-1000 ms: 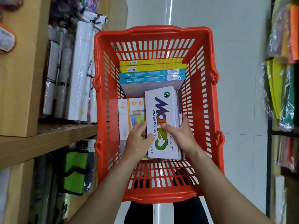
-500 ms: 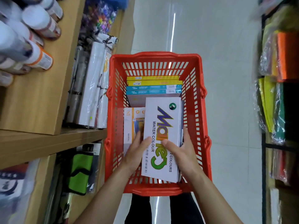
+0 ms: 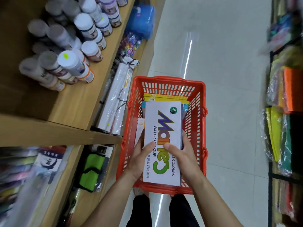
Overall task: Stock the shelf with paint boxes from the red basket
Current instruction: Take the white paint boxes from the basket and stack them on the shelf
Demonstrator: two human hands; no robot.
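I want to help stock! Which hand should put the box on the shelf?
Probably the left hand. Both hands hold the box, but the shelf is on the left side; the right hand would have to cross over the basket.

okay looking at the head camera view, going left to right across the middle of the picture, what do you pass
White-capped paint bottles on the wooden shelf → wrapped white rolls → red basket, with both hands holding the white water colour box over it → bare floor → rack of coloured sheets.
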